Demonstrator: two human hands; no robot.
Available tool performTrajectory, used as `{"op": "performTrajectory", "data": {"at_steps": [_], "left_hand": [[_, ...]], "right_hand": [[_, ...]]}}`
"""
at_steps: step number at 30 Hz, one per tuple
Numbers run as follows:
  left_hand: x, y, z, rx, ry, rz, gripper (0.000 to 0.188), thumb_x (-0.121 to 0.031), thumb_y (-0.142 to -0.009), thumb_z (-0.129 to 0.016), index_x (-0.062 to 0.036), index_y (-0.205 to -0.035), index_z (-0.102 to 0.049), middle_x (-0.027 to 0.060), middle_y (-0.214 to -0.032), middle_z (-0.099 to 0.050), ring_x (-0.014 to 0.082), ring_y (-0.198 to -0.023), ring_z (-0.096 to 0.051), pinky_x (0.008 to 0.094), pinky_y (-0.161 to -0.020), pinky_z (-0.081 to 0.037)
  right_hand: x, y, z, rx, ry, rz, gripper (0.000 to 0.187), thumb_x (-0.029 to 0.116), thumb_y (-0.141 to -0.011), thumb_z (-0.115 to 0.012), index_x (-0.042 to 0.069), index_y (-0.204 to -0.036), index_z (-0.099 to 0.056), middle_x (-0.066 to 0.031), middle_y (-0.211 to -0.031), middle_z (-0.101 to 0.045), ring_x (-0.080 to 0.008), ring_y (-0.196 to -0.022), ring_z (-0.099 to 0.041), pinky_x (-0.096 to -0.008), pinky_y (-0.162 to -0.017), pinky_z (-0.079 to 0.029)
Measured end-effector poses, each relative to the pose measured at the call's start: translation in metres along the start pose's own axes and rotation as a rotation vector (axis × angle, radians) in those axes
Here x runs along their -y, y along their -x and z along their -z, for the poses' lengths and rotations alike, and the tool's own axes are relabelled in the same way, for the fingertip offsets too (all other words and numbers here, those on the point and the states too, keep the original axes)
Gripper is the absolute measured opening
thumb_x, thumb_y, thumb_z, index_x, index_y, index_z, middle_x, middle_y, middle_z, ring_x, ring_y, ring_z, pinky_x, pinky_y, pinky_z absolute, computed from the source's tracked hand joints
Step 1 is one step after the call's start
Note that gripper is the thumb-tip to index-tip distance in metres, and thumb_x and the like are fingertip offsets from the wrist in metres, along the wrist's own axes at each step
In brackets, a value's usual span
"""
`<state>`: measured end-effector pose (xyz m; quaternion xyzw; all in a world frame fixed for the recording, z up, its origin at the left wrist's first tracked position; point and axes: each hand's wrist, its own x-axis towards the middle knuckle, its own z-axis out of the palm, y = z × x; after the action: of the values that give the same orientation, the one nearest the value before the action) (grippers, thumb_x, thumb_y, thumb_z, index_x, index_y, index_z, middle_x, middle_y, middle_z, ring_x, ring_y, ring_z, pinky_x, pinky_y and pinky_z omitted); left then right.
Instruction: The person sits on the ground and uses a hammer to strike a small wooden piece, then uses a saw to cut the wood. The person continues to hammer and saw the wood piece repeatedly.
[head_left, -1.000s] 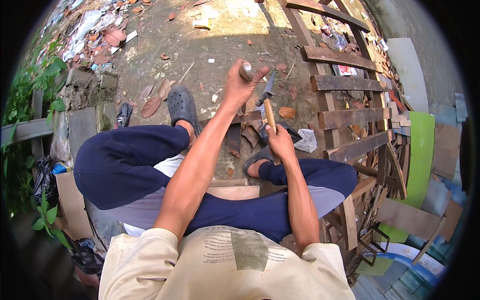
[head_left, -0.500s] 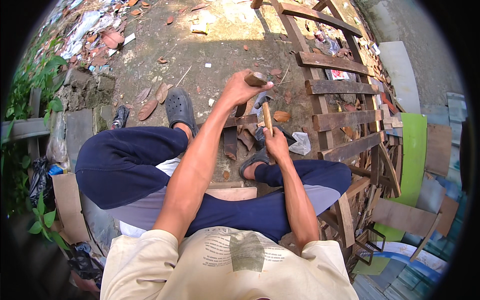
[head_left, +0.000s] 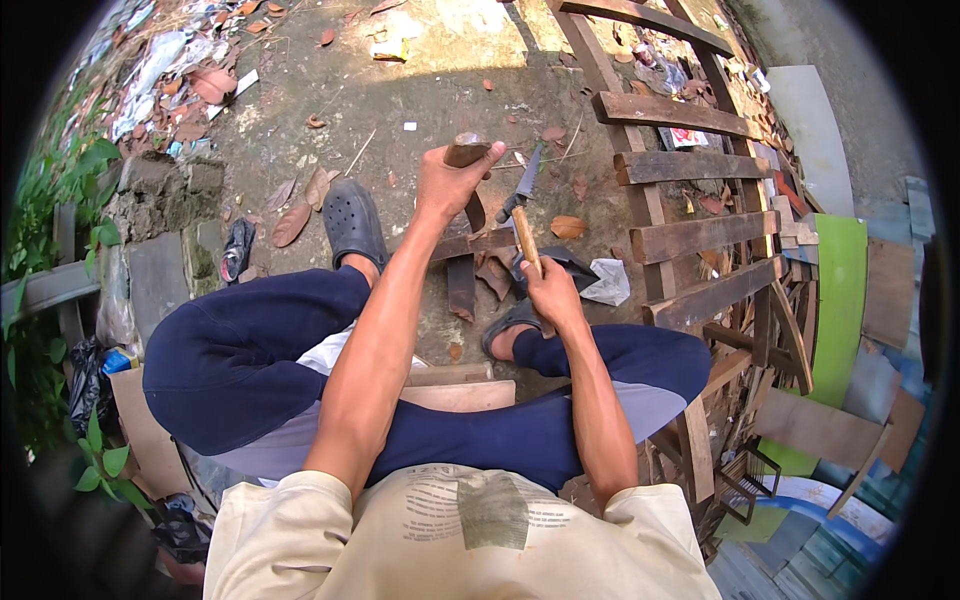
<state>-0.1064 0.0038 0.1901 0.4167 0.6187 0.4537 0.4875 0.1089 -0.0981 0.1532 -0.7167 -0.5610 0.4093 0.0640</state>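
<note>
My left hand [head_left: 447, 182] is closed around a wooden piece [head_left: 466, 152], whose cut end faces up. Its lower part is mostly behind my hand. In my right hand [head_left: 553, 290] is a hammer [head_left: 526, 238], gripped by its light wooden handle, its small dark head pointing away from me. Just beyond that head shows a toothed blade [head_left: 529, 178], like a saw's. Below my left hand, dark wooden slats [head_left: 460, 275] meet crosswise between my feet.
A slatted wooden frame [head_left: 690, 243] stands on the right, with a green panel [head_left: 840, 290] and stacked boards beyond. A pale wood block [head_left: 458, 396] lies between my legs. Broken concrete [head_left: 165, 205], litter and plants line the left. Dry leaves [head_left: 292, 225] dot the ground.
My left hand has shifted left and slightly away from me with the wooden piece, and the toothed blade now shows. The hammer has moved slightly left, still in my right hand.
</note>
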Motion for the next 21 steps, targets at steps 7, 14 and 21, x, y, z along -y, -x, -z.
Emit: {"op": "performTrajectory", "data": {"at_steps": [7, 14, 21], "left_hand": [[-0.003, -0.017, 0.013, -0.227, -0.067, -0.123, 0.041, -0.040, -0.085, -0.086, -0.0032, -0.074, -0.073, -0.0021, -0.061, -0.063, 0.0072, -0.060, -0.059, 0.0285, -0.056, -0.047], [-0.019, -0.023, 0.025, -0.323, 0.086, -0.060, 0.044, -0.046, -0.085, -0.085, -0.0037, -0.081, -0.073, 0.0008, -0.064, -0.063, 0.0101, -0.058, -0.060, 0.0276, -0.057, -0.049], [-0.026, -0.022, 0.023, -0.304, 0.047, -0.107, 0.050, -0.052, -0.083, -0.084, -0.0038, -0.082, -0.074, 0.0015, -0.064, -0.064, 0.0106, -0.060, -0.062, 0.0280, -0.057, -0.050]], "right_hand": [[0.003, -0.006, -0.024, 0.070, 0.114, 0.064, 0.041, 0.037, -0.101, -0.055, -0.001, -0.116, -0.058, -0.0379, -0.089, -0.067, -0.0570, -0.090, -0.065, -0.0624, -0.082, -0.050], [-0.011, -0.011, -0.039, 0.058, 0.171, 0.043, 0.036, 0.035, -0.100, -0.056, 0.000, -0.108, -0.059, -0.0351, -0.085, -0.067, -0.0558, -0.088, -0.064, -0.0605, -0.078, -0.049], [-0.010, -0.019, -0.033, 0.159, 0.282, 0.060, 0.036, 0.035, -0.100, -0.057, 0.000, -0.108, -0.059, -0.0341, -0.084, -0.067, -0.0549, -0.087, -0.065, -0.0595, -0.077, -0.049]]}}
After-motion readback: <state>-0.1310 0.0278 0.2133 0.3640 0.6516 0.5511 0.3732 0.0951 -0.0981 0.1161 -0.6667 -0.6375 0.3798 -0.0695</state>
